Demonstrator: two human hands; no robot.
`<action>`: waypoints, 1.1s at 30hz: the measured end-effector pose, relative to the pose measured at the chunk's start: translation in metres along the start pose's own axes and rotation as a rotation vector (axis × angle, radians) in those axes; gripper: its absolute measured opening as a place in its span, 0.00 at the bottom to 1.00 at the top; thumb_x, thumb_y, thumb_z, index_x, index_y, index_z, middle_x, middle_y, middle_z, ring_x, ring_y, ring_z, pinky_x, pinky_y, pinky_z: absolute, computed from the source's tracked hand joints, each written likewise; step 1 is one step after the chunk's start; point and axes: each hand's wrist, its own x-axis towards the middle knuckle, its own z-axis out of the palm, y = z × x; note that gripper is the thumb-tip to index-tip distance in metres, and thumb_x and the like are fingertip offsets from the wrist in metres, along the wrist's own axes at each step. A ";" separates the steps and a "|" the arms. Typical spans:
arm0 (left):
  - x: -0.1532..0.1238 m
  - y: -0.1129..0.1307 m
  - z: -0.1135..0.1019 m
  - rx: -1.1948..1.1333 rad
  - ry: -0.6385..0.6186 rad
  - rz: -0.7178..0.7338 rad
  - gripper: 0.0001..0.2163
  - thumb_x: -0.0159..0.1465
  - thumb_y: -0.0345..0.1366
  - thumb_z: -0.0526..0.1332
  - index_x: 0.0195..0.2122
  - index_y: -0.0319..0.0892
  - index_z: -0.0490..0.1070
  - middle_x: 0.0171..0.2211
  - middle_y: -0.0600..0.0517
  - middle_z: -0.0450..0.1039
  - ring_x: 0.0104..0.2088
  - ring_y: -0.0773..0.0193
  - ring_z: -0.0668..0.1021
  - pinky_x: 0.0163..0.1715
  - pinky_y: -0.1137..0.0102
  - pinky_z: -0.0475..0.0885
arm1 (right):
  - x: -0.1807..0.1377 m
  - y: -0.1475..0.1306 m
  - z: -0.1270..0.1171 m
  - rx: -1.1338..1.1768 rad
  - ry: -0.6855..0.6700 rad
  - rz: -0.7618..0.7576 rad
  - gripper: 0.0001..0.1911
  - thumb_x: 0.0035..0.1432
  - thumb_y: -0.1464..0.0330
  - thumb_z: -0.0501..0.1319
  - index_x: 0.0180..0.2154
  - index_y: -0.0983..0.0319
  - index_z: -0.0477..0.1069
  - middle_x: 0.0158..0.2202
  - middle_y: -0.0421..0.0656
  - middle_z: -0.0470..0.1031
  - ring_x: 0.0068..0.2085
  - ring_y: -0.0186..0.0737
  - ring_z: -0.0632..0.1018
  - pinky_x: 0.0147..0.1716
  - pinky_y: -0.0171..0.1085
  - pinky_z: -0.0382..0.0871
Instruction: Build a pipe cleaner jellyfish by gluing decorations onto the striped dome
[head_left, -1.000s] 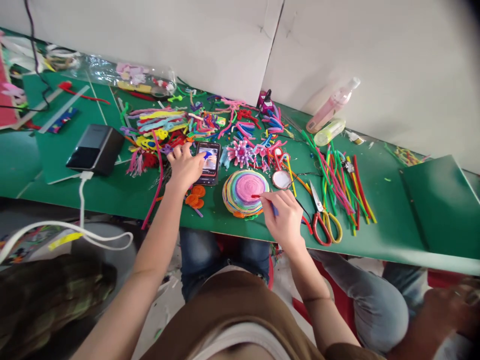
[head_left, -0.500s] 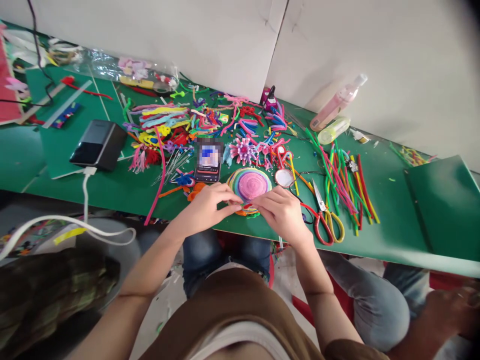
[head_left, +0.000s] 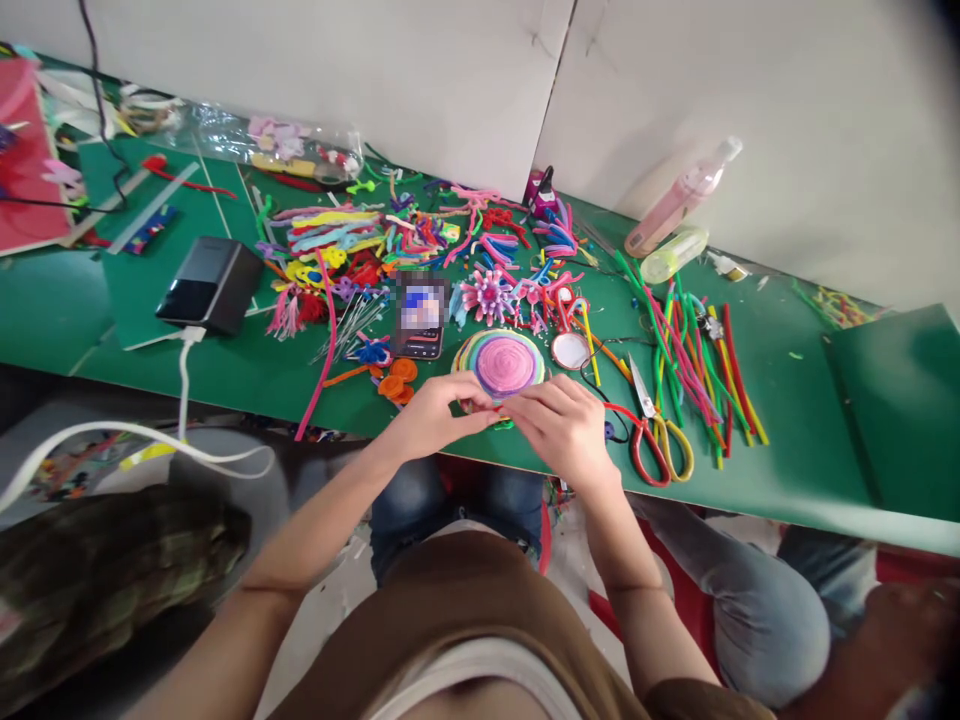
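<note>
Both hands meet at the near edge of the green table (head_left: 225,375). The left hand (head_left: 431,415) and right hand (head_left: 562,425) have their fingertips pressed together, pinching one short red pipe cleaner piece (head_left: 496,408) between them. Only a small bit of red shows; the rest is hidden under the fingers, so I can't tell its shape.

The piece sits just in front of the coiled disc (head_left: 501,362), touching or almost touching its near rim. There is one disc: flat and round, wound from fuzzy strands, with a pink centre and then purple, yellow and green rings.

Counts:
- One phone (head_left: 421,318), screen blurred, just left of the disc.
- Three small orange coils (head_left: 397,380) between the phone and the left hand.
- One pink spiky flower (head_left: 487,293) behind the disc.
- One small white round piece (head_left: 571,350) right of the disc.
- Scissors (head_left: 654,440) with red and yellow loops right of the right hand; can't tell if it's one pair or two.
- Two bottles at the wall: a pink bottle (head_left: 682,200) and a yellowish bottle (head_left: 673,255).
- One black box (head_left: 206,285) on the left with a white cable (head_left: 187,390).
- Loose pipe cleaners (head_left: 697,350) in a bundle on the right, and a bigger mixed pile behind the phone; too many to count.
</note>
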 end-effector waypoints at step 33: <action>-0.008 -0.003 0.040 -0.289 0.624 -0.043 0.10 0.57 0.43 0.66 0.26 0.43 0.73 0.28 0.54 0.69 0.32 0.66 0.72 0.34 0.70 0.68 | -0.017 -0.024 0.038 0.180 0.162 0.228 0.13 0.63 0.73 0.57 0.45 0.57 0.76 0.36 0.45 0.76 0.36 0.37 0.75 0.35 0.37 0.71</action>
